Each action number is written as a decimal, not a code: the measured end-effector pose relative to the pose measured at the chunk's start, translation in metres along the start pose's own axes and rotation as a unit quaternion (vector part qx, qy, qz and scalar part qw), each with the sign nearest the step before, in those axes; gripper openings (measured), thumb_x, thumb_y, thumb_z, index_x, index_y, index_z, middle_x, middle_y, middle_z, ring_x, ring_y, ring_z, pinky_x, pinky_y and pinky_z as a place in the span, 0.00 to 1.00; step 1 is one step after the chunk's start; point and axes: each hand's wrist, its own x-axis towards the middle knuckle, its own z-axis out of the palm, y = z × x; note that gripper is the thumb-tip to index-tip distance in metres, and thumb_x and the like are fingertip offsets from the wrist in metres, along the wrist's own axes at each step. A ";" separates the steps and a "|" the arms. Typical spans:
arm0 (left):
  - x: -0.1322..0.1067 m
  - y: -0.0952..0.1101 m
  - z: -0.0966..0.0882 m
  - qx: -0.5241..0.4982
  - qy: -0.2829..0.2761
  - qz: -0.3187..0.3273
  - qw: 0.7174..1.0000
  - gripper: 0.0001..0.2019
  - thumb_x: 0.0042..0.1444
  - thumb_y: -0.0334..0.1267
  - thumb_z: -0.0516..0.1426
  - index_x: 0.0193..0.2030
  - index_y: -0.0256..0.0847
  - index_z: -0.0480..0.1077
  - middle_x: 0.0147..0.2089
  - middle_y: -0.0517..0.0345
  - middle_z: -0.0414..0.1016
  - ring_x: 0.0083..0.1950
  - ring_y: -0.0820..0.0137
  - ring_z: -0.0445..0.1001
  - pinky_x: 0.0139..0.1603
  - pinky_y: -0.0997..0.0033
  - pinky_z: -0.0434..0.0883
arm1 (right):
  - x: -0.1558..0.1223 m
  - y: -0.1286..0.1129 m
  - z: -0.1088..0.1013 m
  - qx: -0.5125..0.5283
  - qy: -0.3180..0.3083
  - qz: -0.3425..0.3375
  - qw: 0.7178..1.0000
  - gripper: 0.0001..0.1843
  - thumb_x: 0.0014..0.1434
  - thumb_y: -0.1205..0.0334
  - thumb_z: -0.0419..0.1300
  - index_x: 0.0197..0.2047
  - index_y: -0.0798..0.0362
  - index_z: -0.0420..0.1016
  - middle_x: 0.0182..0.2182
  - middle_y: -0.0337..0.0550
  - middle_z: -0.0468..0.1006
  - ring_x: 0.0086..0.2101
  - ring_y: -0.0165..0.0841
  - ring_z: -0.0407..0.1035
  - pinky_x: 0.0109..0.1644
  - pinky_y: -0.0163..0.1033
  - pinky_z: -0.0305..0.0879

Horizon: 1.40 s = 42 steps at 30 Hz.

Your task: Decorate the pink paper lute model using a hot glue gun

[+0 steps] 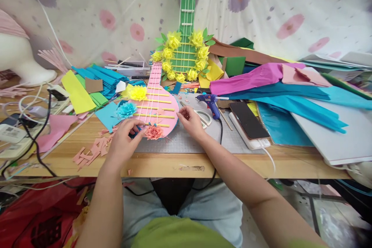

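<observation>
Between the two hands lies a pink toy guitar point(142, 109), its long axis running almost straight away from the person, neck pointing to the far side and rounded body nearest. The left hand point(125, 133) is at the body's near left edge, fingers bent and thumb beside a coral paper rose point(154, 132); the right hand point(189, 121) has its bent fingertips at the right edge. Whether either hand grips or merely touches cannot be told.

The guitar's face is smooth and flat, crossed by thin yellow rods and lengthwise white strings. Ruffled paper blooms, one yellow point(137, 93) and one blue point(126, 110), sit beyond the left hand along the body's left side. The left fingers hide part of the lower edge, and the neck's far tip is hard to separate from the flowers behind it.

Under the guitar and right hand spreads a grey cutting mat point(186, 145). Just beyond the right hand, white-handled scissors point(207, 118) are partly covered by it, near a blue glue gun point(212, 104). Left of the left hand lie flat pink paper scraps point(97, 148). Beyond both hands stands a green guitar point(186, 46) ringed with yellow flowers, its upright neck cut off above.
</observation>
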 end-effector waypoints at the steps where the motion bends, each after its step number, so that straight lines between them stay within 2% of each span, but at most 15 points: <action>1: -0.004 0.002 0.003 0.004 0.038 -0.021 0.999 0.08 0.55 0.41 0.55 0.39 0.41 0.70 0.36 0.58 0.69 0.35 0.72 0.67 0.37 0.71 0.67 | -0.001 -0.005 0.000 -0.010 -0.004 -0.030 0.999 0.03 0.57 0.62 0.54 0.33 0.51 0.65 0.25 0.36 0.67 0.26 0.28 0.62 0.32 0.37 0.61; 3: -0.010 0.008 0.009 0.008 0.087 -0.050 0.995 0.07 0.55 0.40 0.55 0.37 0.40 0.71 0.36 0.58 0.70 0.34 0.73 0.67 0.35 0.72 0.67 | -0.001 -0.017 0.003 -0.031 -0.023 -0.100 0.994 0.04 0.57 0.65 0.53 0.35 0.51 0.69 0.31 0.40 0.69 0.31 0.30 0.65 0.38 0.38 0.63; 6: -0.011 0.017 0.013 -0.003 0.092 -0.057 0.994 0.06 0.54 0.36 0.55 0.35 0.41 0.72 0.36 0.58 0.70 0.33 0.74 0.68 0.34 0.73 0.68 | 0.001 -0.035 0.012 -0.050 -0.093 -0.197 0.975 0.06 0.58 0.66 0.55 0.37 0.51 0.73 0.37 0.44 0.69 0.41 0.33 0.65 0.48 0.42 0.63; 9: -0.011 0.021 0.015 -0.018 0.076 -0.060 0.995 0.05 0.53 0.35 0.55 0.33 0.41 0.73 0.37 0.57 0.70 0.33 0.74 0.69 0.33 0.73 0.69 | 0.002 -0.045 0.023 -0.074 -0.169 -0.229 0.956 0.04 0.56 0.61 0.60 0.35 0.49 0.76 0.40 0.45 0.69 0.46 0.35 0.63 0.53 0.45 0.60; 11: -0.014 0.020 0.017 -0.028 0.067 -0.069 0.995 0.06 0.53 0.36 0.55 0.34 0.42 0.73 0.37 0.57 0.70 0.33 0.74 0.69 0.34 0.73 0.70 | 0.000 -0.047 0.027 -0.099 -0.192 -0.230 0.949 0.05 0.56 0.60 0.61 0.36 0.48 0.76 0.43 0.45 0.70 0.48 0.37 0.61 0.55 0.47 0.58; 17: -0.023 0.014 0.023 -0.041 0.022 -0.092 0.995 0.09 0.53 0.37 0.56 0.40 0.42 0.74 0.42 0.55 0.72 0.36 0.72 0.73 0.37 0.70 0.72 | -0.008 -0.038 0.023 -0.131 -0.207 -0.253 0.936 0.13 0.56 0.53 0.61 0.43 0.49 0.75 0.47 0.49 0.69 0.53 0.40 0.58 0.58 0.51 0.56; 24: -0.026 0.009 0.020 -0.038 -0.014 -0.097 0.994 0.15 0.53 0.36 0.56 0.48 0.43 0.70 0.45 0.54 0.70 0.38 0.72 0.72 0.38 0.69 0.73 | -0.005 -0.032 0.015 -0.117 -0.213 -0.278 0.929 0.18 0.55 0.52 0.61 0.48 0.49 0.72 0.51 0.50 0.67 0.55 0.41 0.56 0.60 0.52 0.54; 27: -0.024 0.014 0.017 -0.059 0.030 -0.090 0.994 0.14 0.52 0.35 0.56 0.47 0.43 0.69 0.46 0.53 0.69 0.40 0.71 0.72 0.37 0.70 0.73 | -0.005 -0.035 0.012 -0.075 -0.193 -0.254 0.945 0.16 0.56 0.53 0.60 0.47 0.49 0.71 0.49 0.49 0.69 0.53 0.40 0.60 0.59 0.51 0.56; 30: -0.020 0.020 0.017 -0.050 0.113 -0.045 0.991 0.07 0.55 0.35 0.54 0.39 0.42 0.70 0.44 0.54 0.70 0.45 0.69 0.71 0.42 0.68 0.72 | -0.008 -0.039 0.013 -0.063 -0.154 -0.233 0.958 0.11 0.59 0.54 0.57 0.43 0.48 0.73 0.45 0.47 0.72 0.50 0.39 0.63 0.57 0.50 0.57; 32: -0.018 0.022 0.019 -0.040 0.131 -0.014 0.990 0.05 0.57 0.35 0.52 0.36 0.41 0.70 0.41 0.54 0.72 0.45 0.69 0.71 0.44 0.68 0.71 | -0.012 -0.040 0.019 -0.075 -0.137 -0.233 0.960 0.09 0.59 0.55 0.57 0.40 0.47 0.75 0.44 0.46 0.71 0.50 0.39 0.62 0.56 0.50 0.57; 37: -0.017 0.015 0.025 -0.038 0.051 -0.015 0.998 0.08 0.57 0.33 0.52 0.41 0.42 0.70 0.40 0.56 0.74 0.38 0.71 0.72 0.41 0.68 0.70 | -0.018 -0.036 0.033 -0.104 -0.140 -0.240 0.955 0.06 0.56 0.55 0.61 0.35 0.45 0.78 0.46 0.45 0.71 0.51 0.40 0.59 0.57 0.52 0.56; 42: -0.018 0.009 0.024 -0.016 0.014 -0.005 1.000 0.11 0.56 0.34 0.52 0.45 0.42 0.70 0.45 0.54 0.74 0.45 0.68 0.72 0.47 0.65 0.70 | -0.013 -0.032 0.027 -0.121 -0.156 -0.254 0.947 0.13 0.53 0.52 0.63 0.40 0.47 0.77 0.49 0.47 0.69 0.53 0.40 0.57 0.59 0.52 0.55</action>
